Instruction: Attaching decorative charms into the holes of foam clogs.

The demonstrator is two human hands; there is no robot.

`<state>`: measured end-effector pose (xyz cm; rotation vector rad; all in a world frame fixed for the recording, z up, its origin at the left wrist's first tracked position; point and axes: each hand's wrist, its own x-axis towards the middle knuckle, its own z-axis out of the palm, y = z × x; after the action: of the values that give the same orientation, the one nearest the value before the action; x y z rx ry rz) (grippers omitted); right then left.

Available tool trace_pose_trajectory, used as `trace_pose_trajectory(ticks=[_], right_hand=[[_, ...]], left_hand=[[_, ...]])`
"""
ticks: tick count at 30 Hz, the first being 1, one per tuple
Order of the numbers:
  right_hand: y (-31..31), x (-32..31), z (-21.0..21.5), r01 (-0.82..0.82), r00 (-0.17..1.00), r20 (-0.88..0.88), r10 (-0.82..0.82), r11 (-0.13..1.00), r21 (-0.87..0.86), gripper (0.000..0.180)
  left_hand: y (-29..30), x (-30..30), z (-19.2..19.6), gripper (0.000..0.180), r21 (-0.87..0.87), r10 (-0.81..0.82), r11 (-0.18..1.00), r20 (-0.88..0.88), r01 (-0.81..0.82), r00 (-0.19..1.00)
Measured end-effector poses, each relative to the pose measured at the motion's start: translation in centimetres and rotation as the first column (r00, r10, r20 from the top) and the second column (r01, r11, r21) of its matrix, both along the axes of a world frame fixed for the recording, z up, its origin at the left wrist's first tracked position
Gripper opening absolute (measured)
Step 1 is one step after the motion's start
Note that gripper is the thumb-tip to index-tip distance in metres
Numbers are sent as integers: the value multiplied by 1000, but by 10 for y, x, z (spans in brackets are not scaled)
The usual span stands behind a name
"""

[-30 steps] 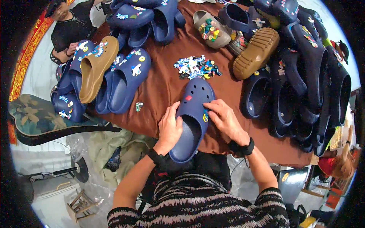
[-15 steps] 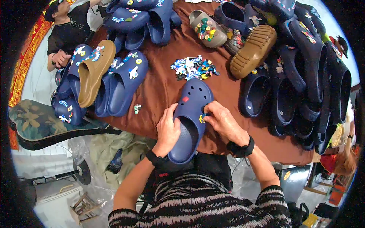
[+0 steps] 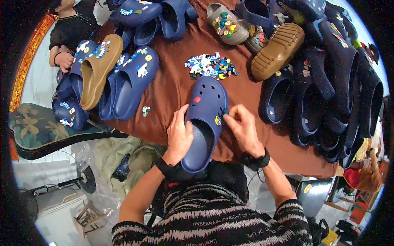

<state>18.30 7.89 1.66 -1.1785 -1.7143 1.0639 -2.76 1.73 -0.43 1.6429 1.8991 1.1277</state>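
With half-curled left hand [image 3: 179, 133], grips a smooth, perforated navy rubbery clog [image 3: 208, 110] at the near edge of wrinkled, satiny brown cloth [image 3: 172, 78]. Holds right hand [image 3: 240, 125] loosely bunched by its right side (cannot tell whether pinching anything).

Brown-draped table [image 3: 176, 53]: charm pile [image 3: 211, 67] in middle, lone charm [image 3: 145, 110] left, clogs [image 3: 137, 84] heaped both sides.

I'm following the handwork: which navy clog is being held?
The navy clog at centre, toe toward the charm pile: the left hand holds it, the right hand is beside it. Other navy clogs lie apart from both hands.
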Motion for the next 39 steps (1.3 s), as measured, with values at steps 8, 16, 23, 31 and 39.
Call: trace_pose_trajectory(ticks=[8, 16, 23, 31, 39], right_hand=[[94, -14, -6, 26, 991, 122, -58, 968, 251, 15], [6, -23, 38, -120, 892, 432, 132, 991, -56, 36], [-6, -25, 13, -50, 956, 285, 73, 995, -87, 25], [-17, -24, 4, -16, 993, 113, 27, 996, -93, 10], [-24, -28, -27, 61, 833, -488, -261, 919, -389, 8]], left_hand=[[2, 3, -1, 49, -1, -9, 1000, -16, 9, 1000], [-1, 0, -2, 49, -5, 6, 1000, -24, -6, 1000], [1, 2, -2, 48, -12, 8, 1000, 2, -7, 1000], [0, 2, -1, 48, -18, 1, 1000, 0, -1, 1000], [-1, -2, -3, 47, 27, 31, 999, 28, -32, 999]])
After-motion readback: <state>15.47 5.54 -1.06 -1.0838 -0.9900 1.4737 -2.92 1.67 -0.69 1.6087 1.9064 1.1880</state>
